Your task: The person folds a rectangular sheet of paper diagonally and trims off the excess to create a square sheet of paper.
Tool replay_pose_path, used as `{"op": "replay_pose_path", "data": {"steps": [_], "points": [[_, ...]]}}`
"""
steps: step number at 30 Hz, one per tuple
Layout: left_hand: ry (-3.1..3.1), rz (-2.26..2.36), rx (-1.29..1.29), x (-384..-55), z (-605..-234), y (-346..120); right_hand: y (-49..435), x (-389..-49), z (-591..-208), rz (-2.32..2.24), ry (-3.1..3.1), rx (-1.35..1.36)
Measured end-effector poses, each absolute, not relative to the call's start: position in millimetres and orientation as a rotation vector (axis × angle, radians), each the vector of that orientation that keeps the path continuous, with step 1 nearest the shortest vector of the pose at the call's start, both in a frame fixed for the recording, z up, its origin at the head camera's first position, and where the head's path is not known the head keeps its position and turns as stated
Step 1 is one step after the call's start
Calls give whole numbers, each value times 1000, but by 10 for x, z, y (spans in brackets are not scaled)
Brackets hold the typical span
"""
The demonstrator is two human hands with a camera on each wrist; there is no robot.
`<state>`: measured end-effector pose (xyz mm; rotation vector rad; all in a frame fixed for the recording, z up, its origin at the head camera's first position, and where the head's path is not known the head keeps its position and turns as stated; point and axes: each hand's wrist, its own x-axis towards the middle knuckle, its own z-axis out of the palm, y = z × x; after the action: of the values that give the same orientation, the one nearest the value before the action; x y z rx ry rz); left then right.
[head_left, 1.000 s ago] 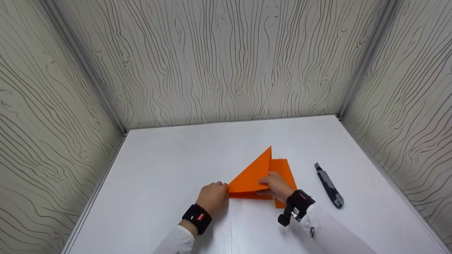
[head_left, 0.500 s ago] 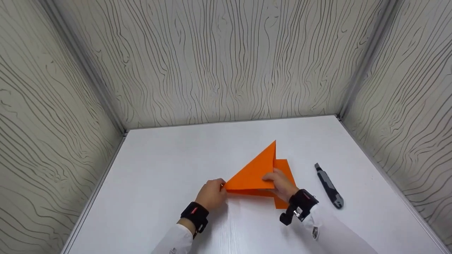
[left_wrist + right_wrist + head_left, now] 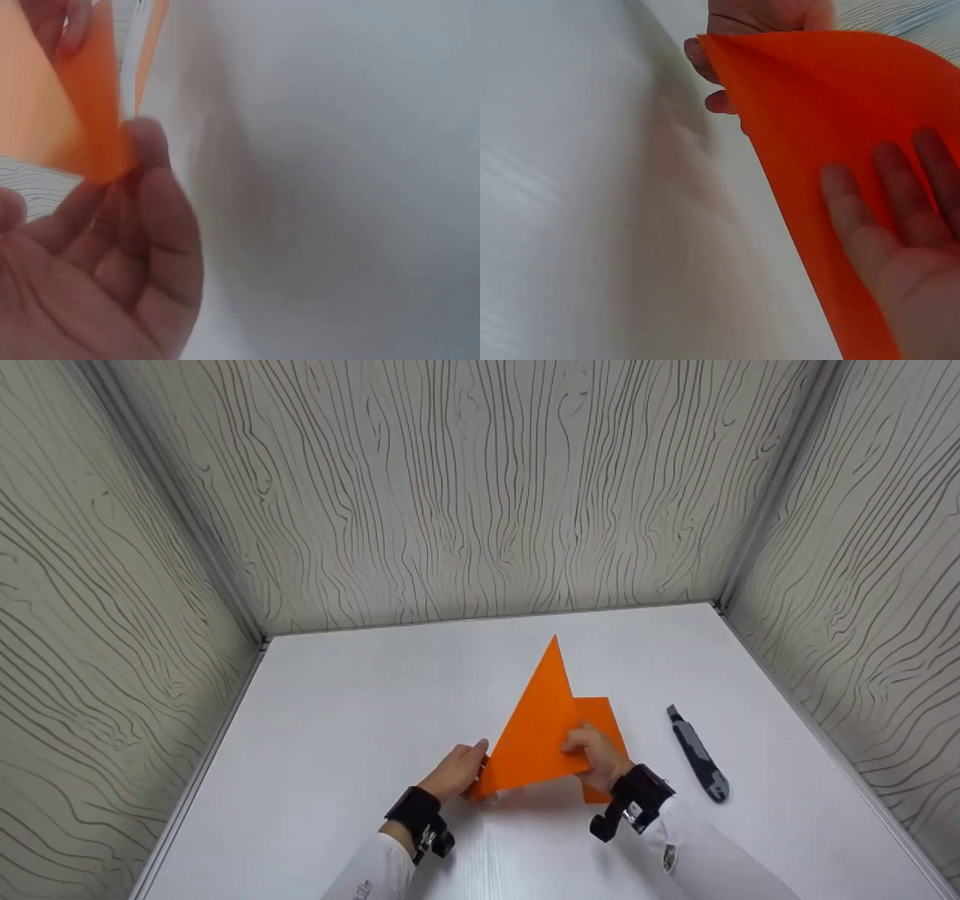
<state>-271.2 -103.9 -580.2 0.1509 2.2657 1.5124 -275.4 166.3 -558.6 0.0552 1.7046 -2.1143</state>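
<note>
A folded triangle of orange paper (image 3: 536, 727) stands tilted above the white table, its tall point aimed at the back wall. My right hand (image 3: 600, 754) grips its right edge, thumb on the near face and fingers behind; those fingers lie against the orange surface in the right wrist view. At the lower left corner is my left hand (image 3: 454, 772). The left wrist view has this hand's (image 3: 120, 277) fingers curled around the corner, with the thumb away from the paper. Partly hidden behind the triangle and right hand, an orange paper strip (image 3: 600, 712) lies on the table.
To the right, a grey and black utility knife (image 3: 699, 754) lies on the white table (image 3: 360, 697). Wood-patterned panels (image 3: 465, 495) enclose the table at the back and both sides. Black straps with small cameras sit on both wrists.
The folded triangle has come up off the table and turned, its point swinging left and farther back. My left hand has rolled thumb-up at the corner. Strip and knife have stayed put.
</note>
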Motion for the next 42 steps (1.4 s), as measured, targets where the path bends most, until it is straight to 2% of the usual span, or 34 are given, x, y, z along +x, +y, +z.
{"op": "replay_pose_path", "data": {"steps": [7,14,20,25,29,36,42], "points": [[1958,1556,295,-2676,-5805,-997,1673,-2733,-5564,-2123,1583,-78],[2022,1688,171,-2732,-5834,-982,1752,-2750,-5638,-2101,1555,-116],[2111,1862,-54,-2805,-5838,-1039,1815,-2775,-5749,-2056,1723,27],[1988,1975,-127,-2840,-5827,-1130,1828,-2793,-5835,-1979,1878,214],[1979,1959,-118,-2836,-5834,-1155,1856,-2797,-5876,-1873,1960,181],[2231,1806,-65,-2831,-5832,-1182,1907,-2799,-5929,-1701,1900,-51],[2423,1662,-126,-2841,-5856,-1209,1893,-2758,-5947,-1620,2021,0]]}}
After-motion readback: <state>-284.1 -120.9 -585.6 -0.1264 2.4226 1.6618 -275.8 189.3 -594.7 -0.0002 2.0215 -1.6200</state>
